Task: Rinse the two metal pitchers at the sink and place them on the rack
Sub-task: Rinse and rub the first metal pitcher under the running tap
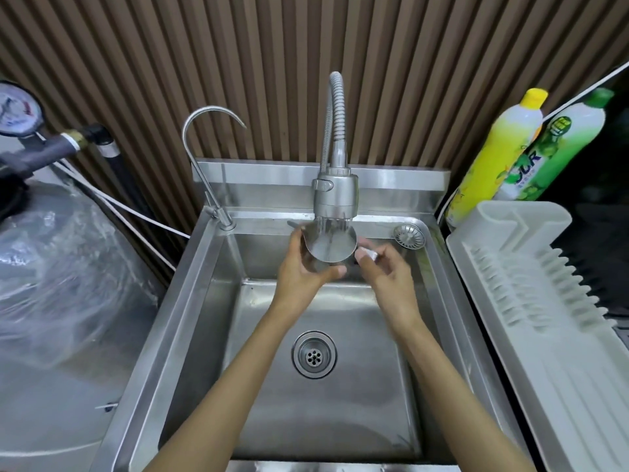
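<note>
Head view, over the sink.

Pitcher: one metal pitcher in frame, held above the back of the basin, directly under the spray head of the flexible-hose tap. Tilted so its round open mouth faces the camera; inside surface is bright, polished steel, reflecting light. Thin streams of water run from the spray head into the mouth. Rim looks clean and even. A small pointed bit of metal sticks out at the upper left of the rim, probably the spout. Handle not clearly visible.

Left hand: wrapped around the left and lower side of the pitcher body, fingers curled on the wall, thumb across the near underside. Firm grasp on the pitcher.

Right hand: just right of the pitcher, fingers bent inward, fingertips near the rim's right edge. Something small and whitish sits at the fingertips; blurred, cannot tell what it is, or whether the hand touches the pitcher or pinches anything.

Surroundings: drain in the basin floor, below the forearms. Loose strainer on the back right ledge. Slim gooseneck tap at the back left corner. White dish rack on the counter right of the sink, no items on it. Yellow bottle and green bottle stand behind the rack against the wall.
</note>
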{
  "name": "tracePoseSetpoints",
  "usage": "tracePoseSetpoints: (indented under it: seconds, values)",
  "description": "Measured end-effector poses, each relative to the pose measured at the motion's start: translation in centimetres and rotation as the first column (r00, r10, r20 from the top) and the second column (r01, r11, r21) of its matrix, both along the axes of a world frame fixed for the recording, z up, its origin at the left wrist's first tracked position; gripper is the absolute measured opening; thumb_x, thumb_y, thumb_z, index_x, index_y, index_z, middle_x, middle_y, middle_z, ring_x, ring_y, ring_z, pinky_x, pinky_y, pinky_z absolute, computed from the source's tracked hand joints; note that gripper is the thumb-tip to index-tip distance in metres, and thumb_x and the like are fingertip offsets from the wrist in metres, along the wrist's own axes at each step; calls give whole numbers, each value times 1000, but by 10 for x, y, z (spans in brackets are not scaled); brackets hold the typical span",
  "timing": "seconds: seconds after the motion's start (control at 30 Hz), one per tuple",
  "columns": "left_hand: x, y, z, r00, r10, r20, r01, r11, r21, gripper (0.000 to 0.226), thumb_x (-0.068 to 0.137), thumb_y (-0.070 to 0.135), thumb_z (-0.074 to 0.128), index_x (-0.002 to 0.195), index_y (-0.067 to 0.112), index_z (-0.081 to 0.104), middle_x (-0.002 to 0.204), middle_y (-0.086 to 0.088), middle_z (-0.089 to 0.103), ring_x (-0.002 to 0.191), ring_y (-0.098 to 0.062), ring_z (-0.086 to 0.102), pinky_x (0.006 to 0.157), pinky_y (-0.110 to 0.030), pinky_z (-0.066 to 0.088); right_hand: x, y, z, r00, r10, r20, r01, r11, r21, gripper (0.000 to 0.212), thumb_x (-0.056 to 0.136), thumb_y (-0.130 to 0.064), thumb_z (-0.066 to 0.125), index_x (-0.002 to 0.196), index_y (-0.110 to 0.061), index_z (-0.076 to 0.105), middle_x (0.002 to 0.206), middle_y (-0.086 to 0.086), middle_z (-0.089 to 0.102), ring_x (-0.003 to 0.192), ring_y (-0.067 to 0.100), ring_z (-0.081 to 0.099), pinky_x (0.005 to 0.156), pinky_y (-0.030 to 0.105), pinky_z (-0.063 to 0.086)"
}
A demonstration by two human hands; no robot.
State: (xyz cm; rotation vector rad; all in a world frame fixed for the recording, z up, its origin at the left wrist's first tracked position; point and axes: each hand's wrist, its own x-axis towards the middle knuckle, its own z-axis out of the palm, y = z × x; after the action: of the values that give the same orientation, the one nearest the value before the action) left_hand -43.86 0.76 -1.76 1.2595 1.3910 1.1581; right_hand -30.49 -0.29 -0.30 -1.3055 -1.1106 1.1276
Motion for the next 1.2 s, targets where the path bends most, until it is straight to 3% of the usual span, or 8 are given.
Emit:
tracePoseSetpoints:
  seconds: [0.17, 0.33, 0.5, 0.63, 0.77, 0.9, 1.1, 1.2]
  values:
    - [-5, -17, 25, 914, 148, -377, -67, 974, 218, 91, 60, 17, 83, 140, 17, 40, 123, 1, 47, 121, -21, 45, 103, -33, 43, -9, -1, -21, 843, 155, -516, -222, 972, -71, 19, 91, -11, 50, 71, -11, 51, 89, 13, 66, 90, 25, 64, 92, 28, 53]
    - [7, -29, 7, 911, 152, -385, -199, 976, -86, 70, 49, 65, 72, 109, 30, 59, 102, 3, 66, 102, -16, 62, 93, -38, 51, 16, 9, 4, 986, 161, -37, -164, 932, -322, 16, 85, -23, 61, 73, -14, 58, 80, 14, 69, 69, 23, 67, 67, 31, 57]
    - [14, -10, -6, 981, 83, 173, -54, 985, -162, 53, 51, 22, 86, 99, 25, 64, 99, 2, 72, 96, -17, 67, 94, -34, 51, 15, 9, 25, 870, -36, 492, 27, 999, 25, 20, 81, -25, 63, 63, -24, 53, 88, 9, 73, 80, 22, 66, 79, 33, 53]
    - [0, -2, 4, 993, 119, 24, -121, 986, 117, 82, 47, 14, 84, 122, 20, 50, 117, -5, 65, 111, -23, 60, 98, -34, 48, 2, -1, 1, 989, 85, -118, -86, 996, 1, 19, 86, -6, 56, 69, -13, 51, 104, -10, 67, 91, -13, 62, 78, 5, 46]
    - [-1, -27, 16, 850, 261, -458, -145, 951, 272, 89, 56, 28, 84, 136, 16, 46, 120, -6, 53, 113, -24, 48, 97, -33, 40, -2, -1, -21, 801, 128, -585, -268, 951, -158, 17, 84, -9, 56, 68, -12, 50, 89, 7, 66, 85, 17, 66, 86, 22, 54]
    - [9, -38, 15, 682, 164, -713, -213, 977, 21, 96, 58, 68, 63, 141, 26, 38, 119, -4, 50, 118, -24, 44, 98, -40, 34, 16, -2, -7, 954, 137, -265, -222, 920, -324, 14, 86, -21, 60, 75, -11, 61, 79, 8, 70, 68, 14, 70, 71, 26, 57]
    - [15, -22, -1, 991, 54, -125, -77, 980, -185, 49, 60, 38, 82, 102, 20, 65, 100, -2, 74, 99, -18, 67, 93, -32, 50, 22, 3, 38, 745, -4, 667, -13, 1000, 20, 23, 77, -30, 68, 62, -16, 59, 71, 12, 68, 71, 28, 64, 73, 37, 51]
    - [8, -15, 0, 994, 95, -47, -98, 993, -67, 63, 50, 29, 86, 108, 21, 59, 102, -2, 72, 99, -20, 66, 91, -30, 51, 17, -3, 31, 846, 39, 532, -94, 993, 76, 16, 79, -20, 67, 65, -21, 59, 92, 8, 74, 82, 18, 67, 77, 27, 52]
